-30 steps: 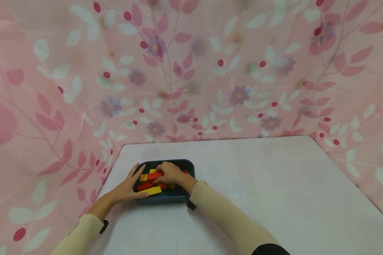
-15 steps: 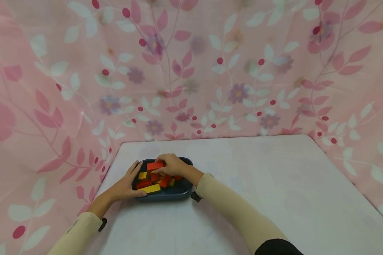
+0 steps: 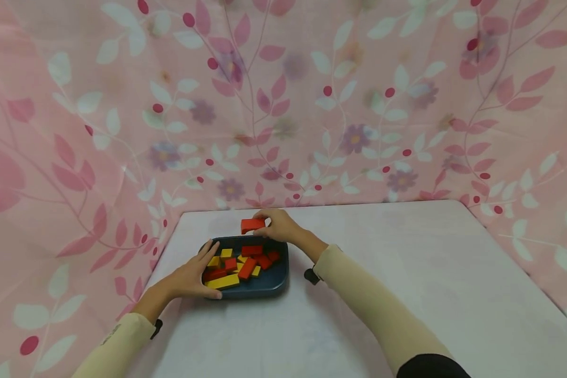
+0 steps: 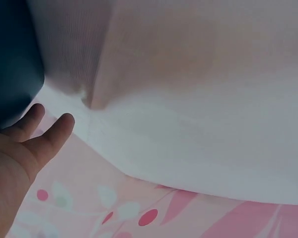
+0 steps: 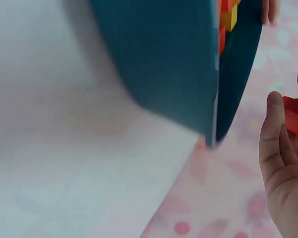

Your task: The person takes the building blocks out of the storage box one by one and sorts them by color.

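Observation:
A dark blue tray [image 3: 279, 281] sits on the table, holding several red and yellow blocks [image 3: 223, 281]. My left hand [image 3: 191, 273] rests against the tray's left end with the fingers spread, the thumb along the near side. Two of its fingertips [image 4: 65, 124] look straight beside the tray wall in the left wrist view. Above the tray's far rim, my right hand [image 3: 283, 227] pinches a red arch block [image 3: 252, 226] between thumb and fingers. In the right wrist view the same arch block [image 5: 294, 116] is partly cut off by the frame's edge.
The white-covered table [image 3: 387, 273] stretches to the right of the tray. Its far edge meets a pink floral cloth [image 3: 293, 115], which also hangs along both sides.
My right hand has lifted the red arch block up out of the tray and moved it away and to the right. My left hand stays at the tray's left end.

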### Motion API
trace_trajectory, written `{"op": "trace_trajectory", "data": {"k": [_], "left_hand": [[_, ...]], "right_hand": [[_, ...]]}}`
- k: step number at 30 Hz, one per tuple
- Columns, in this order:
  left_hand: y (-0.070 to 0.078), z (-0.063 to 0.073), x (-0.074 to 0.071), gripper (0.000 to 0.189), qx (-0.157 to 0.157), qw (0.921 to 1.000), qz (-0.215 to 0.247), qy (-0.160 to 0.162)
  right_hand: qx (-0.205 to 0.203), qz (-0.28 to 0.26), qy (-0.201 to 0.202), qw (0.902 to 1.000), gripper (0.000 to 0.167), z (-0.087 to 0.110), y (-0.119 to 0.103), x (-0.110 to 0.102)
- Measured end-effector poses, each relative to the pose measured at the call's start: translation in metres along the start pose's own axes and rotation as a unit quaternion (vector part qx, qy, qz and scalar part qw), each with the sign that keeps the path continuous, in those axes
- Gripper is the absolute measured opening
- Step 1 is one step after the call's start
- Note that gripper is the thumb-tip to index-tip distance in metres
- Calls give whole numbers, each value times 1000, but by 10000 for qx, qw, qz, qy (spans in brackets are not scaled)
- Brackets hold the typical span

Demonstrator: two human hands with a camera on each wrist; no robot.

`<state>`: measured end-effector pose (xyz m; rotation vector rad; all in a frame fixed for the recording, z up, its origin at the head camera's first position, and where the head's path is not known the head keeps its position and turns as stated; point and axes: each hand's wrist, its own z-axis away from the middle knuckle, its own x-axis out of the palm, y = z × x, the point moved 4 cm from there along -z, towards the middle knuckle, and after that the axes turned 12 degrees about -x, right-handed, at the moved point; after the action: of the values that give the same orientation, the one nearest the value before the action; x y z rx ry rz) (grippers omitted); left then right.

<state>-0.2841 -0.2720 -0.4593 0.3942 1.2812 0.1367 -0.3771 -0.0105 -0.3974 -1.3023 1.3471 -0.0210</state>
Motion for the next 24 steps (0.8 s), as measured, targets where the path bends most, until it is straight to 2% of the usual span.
{"op": "trace_trajectory", "data": {"k": [7, 11, 17, 24], "left_hand": [[-2, 1, -1, 124, -50, 9999, -105, -30], [-1, 2, -1, 123, -39, 9999, -143, -34], [-2, 2, -5, 127, -60, 9997, -221, -86], [-5, 1, -7, 126, -43, 9996, -229, -172]], "right_hand": [[424, 40, 311, 9986, 37, 14, 23, -23], [627, -259, 569, 9961, 42, 27, 41, -35], [1145, -775, 1136, 9839, 44, 47, 72, -51], [1807, -671, 1032, 9758, 41, 67, 101, -48]]}}
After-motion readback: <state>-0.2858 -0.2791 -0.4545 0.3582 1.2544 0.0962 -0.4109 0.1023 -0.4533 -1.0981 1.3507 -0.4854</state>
